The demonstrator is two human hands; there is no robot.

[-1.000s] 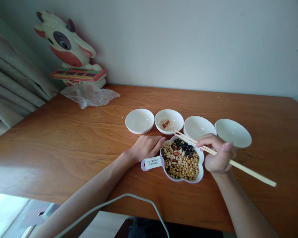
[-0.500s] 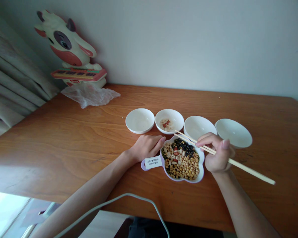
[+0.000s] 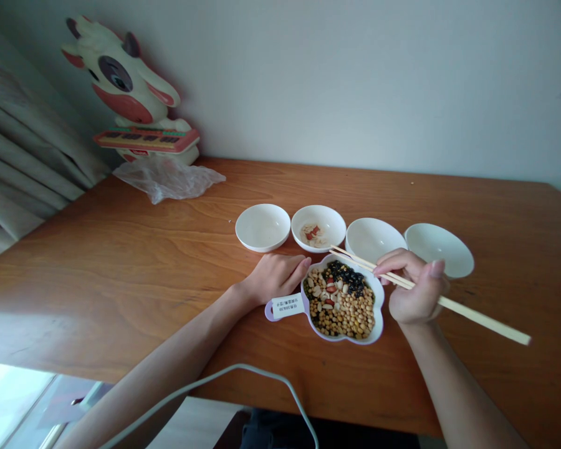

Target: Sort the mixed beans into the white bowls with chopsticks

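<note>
My right hand (image 3: 418, 285) is closed round a pair of wooden chopsticks (image 3: 481, 317). Their tips point left, over the gap between the second white bowl (image 3: 334, 218) and the dish; I make out nothing between them. Peanuts (image 3: 314, 233), some red-skinned, lie in that bowl. Below the tips sits a scalloped, purple-rimmed dish (image 3: 378, 321) of yellow beans (image 3: 355, 315), black beans (image 3: 350, 274) and peanuts. A white label (image 3: 287, 306) covers most of its handle. My left hand (image 3: 277, 274) rests on the table, fingers curled, closed at the dish's left rim; its fingertips are partly hidden.
Three more white bowls, the left one (image 3: 262, 218), a third (image 3: 371, 232) and the right one (image 3: 442, 243), complete the row. A cow-shaped toy keyboard (image 3: 147, 140) and plastic bag (image 3: 172, 181) stand far left. A pale cable (image 3: 236, 366) crosses the near edge.
My right hand has shifted slightly right, and the chopsticks' rear end has swung right and a little up. The two tips look closer together. The left hand has stayed in place.
</note>
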